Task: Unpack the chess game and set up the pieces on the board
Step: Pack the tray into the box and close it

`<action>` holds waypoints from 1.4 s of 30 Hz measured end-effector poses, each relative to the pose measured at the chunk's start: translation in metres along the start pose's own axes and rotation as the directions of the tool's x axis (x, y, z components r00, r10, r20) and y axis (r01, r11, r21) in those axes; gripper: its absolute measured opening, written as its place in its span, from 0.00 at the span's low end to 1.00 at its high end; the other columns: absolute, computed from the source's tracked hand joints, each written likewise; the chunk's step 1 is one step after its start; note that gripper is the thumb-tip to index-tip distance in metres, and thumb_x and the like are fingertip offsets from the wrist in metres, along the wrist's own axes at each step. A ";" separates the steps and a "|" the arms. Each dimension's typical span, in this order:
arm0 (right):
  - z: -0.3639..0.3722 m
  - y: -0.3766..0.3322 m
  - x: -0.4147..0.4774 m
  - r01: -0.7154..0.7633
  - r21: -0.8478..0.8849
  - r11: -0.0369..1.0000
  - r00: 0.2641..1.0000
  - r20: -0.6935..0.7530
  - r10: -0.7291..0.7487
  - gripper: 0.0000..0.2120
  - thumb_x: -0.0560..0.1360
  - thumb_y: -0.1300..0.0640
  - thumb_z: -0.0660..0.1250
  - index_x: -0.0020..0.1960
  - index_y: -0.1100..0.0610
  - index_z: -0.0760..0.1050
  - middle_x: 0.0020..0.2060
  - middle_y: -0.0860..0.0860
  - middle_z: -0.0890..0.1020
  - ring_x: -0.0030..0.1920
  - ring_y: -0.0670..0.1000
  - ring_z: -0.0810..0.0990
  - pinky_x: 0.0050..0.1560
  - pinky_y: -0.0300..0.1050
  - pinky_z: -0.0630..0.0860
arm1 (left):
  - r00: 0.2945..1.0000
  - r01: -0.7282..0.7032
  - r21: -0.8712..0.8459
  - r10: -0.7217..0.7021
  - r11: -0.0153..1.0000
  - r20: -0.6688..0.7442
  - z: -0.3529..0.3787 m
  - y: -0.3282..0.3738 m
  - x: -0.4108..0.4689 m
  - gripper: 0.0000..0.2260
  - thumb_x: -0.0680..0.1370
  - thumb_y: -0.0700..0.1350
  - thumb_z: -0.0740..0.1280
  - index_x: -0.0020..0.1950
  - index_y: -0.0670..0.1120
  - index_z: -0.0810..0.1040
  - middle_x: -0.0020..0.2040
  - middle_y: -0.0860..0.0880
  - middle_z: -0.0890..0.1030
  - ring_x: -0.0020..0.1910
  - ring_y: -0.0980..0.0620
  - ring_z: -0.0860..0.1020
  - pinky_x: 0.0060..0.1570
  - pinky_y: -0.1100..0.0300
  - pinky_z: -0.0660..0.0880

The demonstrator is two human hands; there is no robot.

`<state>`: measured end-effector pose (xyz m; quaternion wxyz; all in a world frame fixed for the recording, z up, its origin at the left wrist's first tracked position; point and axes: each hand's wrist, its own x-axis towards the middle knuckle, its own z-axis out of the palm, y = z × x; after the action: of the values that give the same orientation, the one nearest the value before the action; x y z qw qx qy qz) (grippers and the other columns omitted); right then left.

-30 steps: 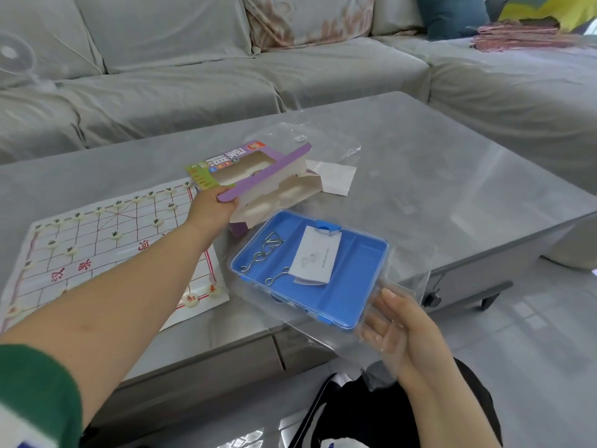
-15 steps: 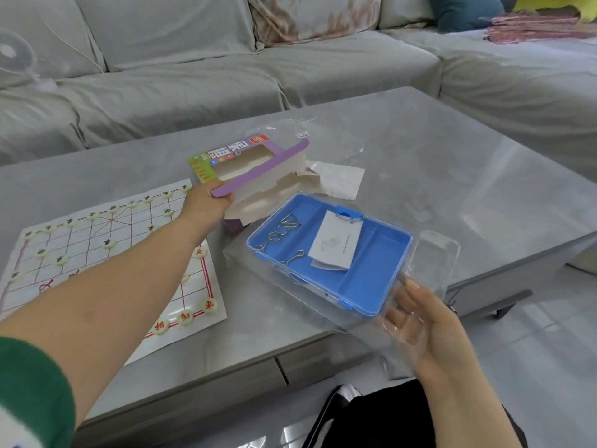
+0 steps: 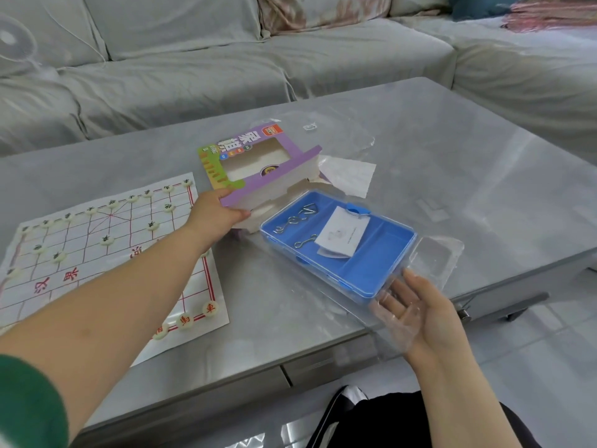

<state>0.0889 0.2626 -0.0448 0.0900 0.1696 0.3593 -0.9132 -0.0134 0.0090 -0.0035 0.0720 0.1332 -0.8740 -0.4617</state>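
A paper chess board [image 3: 97, 253] with red grid lines lies at the table's left, with several pale round pieces [image 3: 210, 308] standing on it. My left hand [image 3: 214, 215] grips the near corner of the opened purple cardboard box [image 3: 258, 163], holding it tilted above the table. My right hand [image 3: 416, 315] holds the clear plastic lid [image 3: 433, 260] of a blue plastic tray [image 3: 371, 253], fingers under its near right end. Inside the tray are metal wire loops [image 3: 294, 218] and a white paper slip [image 3: 342, 234].
A clear plastic wrapper [image 3: 339, 134] and a white paper sheet [image 3: 352, 176] lie behind the box on the grey table [image 3: 468, 156]. A grey sofa [image 3: 193, 59] runs along the far and right sides. The table's near edge [image 3: 323, 360] has drawers.
The blue tray has shifted right and farther onto the table with my right hand. My left hand still holds the purple box in much the same place.
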 end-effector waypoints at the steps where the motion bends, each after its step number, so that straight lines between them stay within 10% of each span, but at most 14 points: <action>1: 0.000 0.001 0.000 0.007 -0.005 1.000 1.000 -0.005 -0.007 0.07 0.77 0.61 0.56 0.44 0.58 0.72 0.29 0.51 0.83 0.27 0.49 0.81 0.27 0.40 0.79 | 1.000 -0.010 0.051 0.009 0.999 0.010 0.000 0.000 -0.001 0.24 0.72 0.36 0.69 0.67 0.40 0.69 0.62 0.43 0.74 0.57 0.46 0.73 0.51 0.66 0.66; 7: 0.000 0.006 -0.001 0.048 -0.007 0.999 0.997 -0.052 -0.049 0.11 0.77 0.61 0.58 0.59 0.59 0.68 0.31 0.51 0.84 0.29 0.50 0.82 0.27 0.39 0.78 | 0.990 -0.129 0.297 0.107 0.946 0.087 0.001 0.001 -0.001 0.26 0.69 0.33 0.70 0.66 0.42 0.69 0.65 0.40 0.68 0.62 0.44 0.68 0.57 0.63 0.64; 13: 0.015 0.010 -0.002 0.084 -0.024 0.996 0.990 -0.115 -0.086 0.04 0.77 0.63 0.58 0.46 0.56 0.69 0.27 0.49 0.82 0.27 0.49 0.82 0.25 0.39 0.77 | 0.944 -0.288 0.432 0.177 0.855 0.279 -0.004 -0.003 -0.001 0.22 0.73 0.36 0.67 0.67 0.42 0.69 0.70 0.45 0.66 0.68 0.47 0.65 0.57 0.68 0.59; 22: 0.031 0.013 -0.004 0.113 0.018 0.993 0.978 -0.176 -0.108 0.05 0.77 0.63 0.59 0.44 0.56 0.69 0.26 0.49 0.82 0.27 0.49 0.82 0.25 0.40 0.77 | 0.974 -0.227 0.304 0.214 0.925 0.079 -0.002 -0.008 -0.003 0.14 0.78 0.38 0.60 0.63 0.41 0.74 0.64 0.45 0.74 0.64 0.46 0.71 0.58 0.64 0.64; 28: 0.045 0.018 -0.005 0.131 0.028 0.991 0.969 -0.214 -0.122 0.05 0.77 0.64 0.60 0.45 0.55 0.69 0.30 0.52 0.82 0.28 0.49 0.82 0.26 0.41 0.78 | 0.980 -0.198 0.225 0.197 0.954 0.027 0.005 0.000 -0.009 0.10 0.79 0.42 0.58 0.46 0.40 0.78 0.43 0.45 0.75 0.45 0.48 0.71 0.32 0.67 0.63; 39: 0.087 0.012 0.013 0.083 -0.063 0.995 0.994 -0.071 -0.087 0.15 0.77 0.62 0.59 0.63 0.64 0.66 0.41 0.55 0.76 0.38 0.51 0.78 0.27 0.40 0.78 | 0.988 -0.125 -0.065 0.131 0.990 0.082 -0.013 0.016 -0.022 0.15 0.78 0.40 0.61 0.31 0.47 0.74 0.32 0.49 0.75 0.43 0.49 0.74 0.46 0.60 0.68; 42: 0.102 0.016 0.020 0.097 -0.147 0.984 0.991 -0.077 -0.109 0.19 0.77 0.60 0.60 0.66 0.65 0.63 0.35 0.53 0.75 0.29 0.47 0.77 0.28 0.38 0.76 | 0.963 -0.177 -0.098 0.193 0.979 0.187 -0.010 0.031 -0.035 0.09 0.78 0.38 0.60 0.40 0.46 0.76 0.32 0.53 0.74 0.32 0.62 0.75 0.39 0.75 0.69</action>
<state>0.0493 0.1802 0.0077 0.0389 0.1826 0.4355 -0.8806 0.0177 0.0283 0.0275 0.0340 0.0020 -0.8662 -0.4986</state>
